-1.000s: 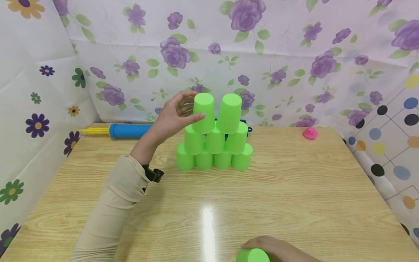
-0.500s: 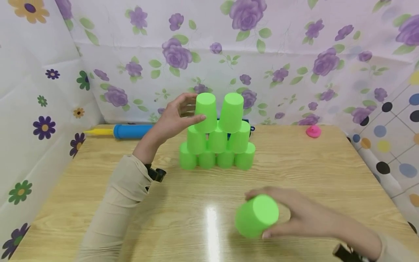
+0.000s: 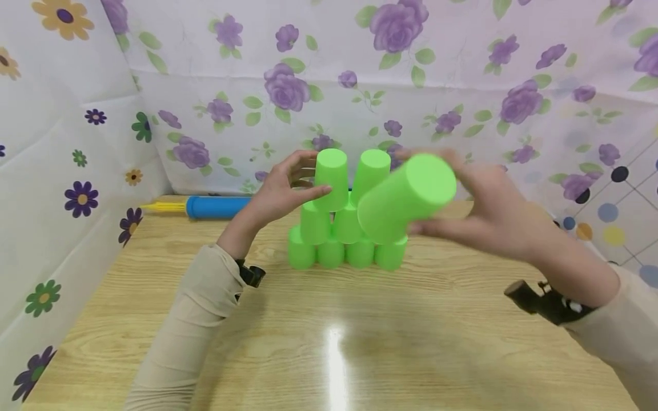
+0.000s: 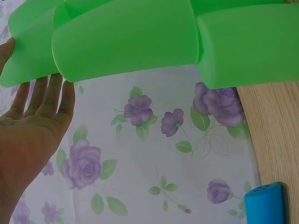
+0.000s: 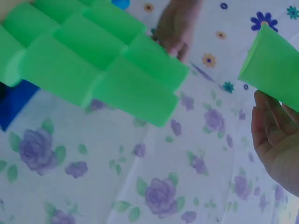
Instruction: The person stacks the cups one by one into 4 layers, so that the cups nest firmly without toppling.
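Upside-down green plastic cups stand stacked in three tiers on the table, two cups forming the top row. Around the top-left cup [image 3: 331, 181] is my left hand [image 3: 285, 191], its thumb in front and the other fingers at the cup's far side. My right hand [image 3: 498, 211] grips another green cup [image 3: 406, 200] between thumb and fingers. This held cup is tilted and blurred, hiding part of the top-right cup [image 3: 374, 165] and the middle row. In the right wrist view, the held cup [image 5: 275, 70] is apart from the stack [image 5: 93, 51].
A blue pump [image 3: 216, 207] with a yellow tip lies behind my left forearm. Floral cloth [image 3: 231, 51] hangs behind the wooden table [image 3: 288, 342]. Something dark blue [image 5: 18, 105] sits behind the stack in the right wrist view.
My right hand has carried the green cup from the table's near edge up and forward to the right side of the stack. My left hand stays at the top-left cup.
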The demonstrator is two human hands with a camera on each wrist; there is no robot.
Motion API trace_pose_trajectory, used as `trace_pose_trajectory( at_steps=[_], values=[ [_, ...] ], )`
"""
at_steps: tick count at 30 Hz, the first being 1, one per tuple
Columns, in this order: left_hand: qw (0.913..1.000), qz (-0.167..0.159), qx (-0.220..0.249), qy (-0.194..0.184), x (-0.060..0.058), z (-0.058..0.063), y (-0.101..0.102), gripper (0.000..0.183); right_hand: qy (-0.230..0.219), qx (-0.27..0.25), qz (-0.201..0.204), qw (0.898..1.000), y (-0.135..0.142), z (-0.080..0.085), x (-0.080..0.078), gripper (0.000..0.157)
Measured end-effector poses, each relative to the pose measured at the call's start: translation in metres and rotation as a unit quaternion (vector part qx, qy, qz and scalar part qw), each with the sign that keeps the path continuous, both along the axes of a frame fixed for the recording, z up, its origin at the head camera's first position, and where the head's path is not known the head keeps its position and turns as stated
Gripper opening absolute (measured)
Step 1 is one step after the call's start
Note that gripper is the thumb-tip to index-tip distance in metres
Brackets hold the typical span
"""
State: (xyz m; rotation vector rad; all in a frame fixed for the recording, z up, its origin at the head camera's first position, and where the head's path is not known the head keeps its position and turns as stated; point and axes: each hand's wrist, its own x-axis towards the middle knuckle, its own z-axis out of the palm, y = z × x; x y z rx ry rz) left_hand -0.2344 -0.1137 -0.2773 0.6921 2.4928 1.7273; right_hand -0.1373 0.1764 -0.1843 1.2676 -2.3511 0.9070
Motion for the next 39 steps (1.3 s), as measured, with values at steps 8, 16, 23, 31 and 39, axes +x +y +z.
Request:
trace_pose_trajectory(
  at_steps=[8,16,23,31,39],
  values=[
    [0.9999,0.000,0.010,0.004,0.003,-0.003,-0.002,0.061,-0.016,0.001,-0.128,0.992,-0.023,0.025,-0.043,0.061],
    [0.9995,-0.015,0.023,0.013,0.005,0.002,0.000,0.059,-0.074,0.013,-0.147,0.986,-0.032,0.025,-0.081,0.058],
    [0.9995,-0.020,0.024,0.012,0.006,0.004,-0.003,0.060,-0.120,0.030,-0.134,0.983,-0.039,0.023,-0.097,0.060],
    [0.9993,-0.022,0.030,0.010,0.008,0.002,-0.002,0.059,-0.129,0.046,-0.117,0.984,-0.048,0.015,-0.100,0.064],
    [0.9996,-0.023,0.017,0.004,0.007,0.003,0.000,0.058,-0.153,0.036,-0.115,0.981,-0.052,0.013,-0.103,0.066]
  ],
)
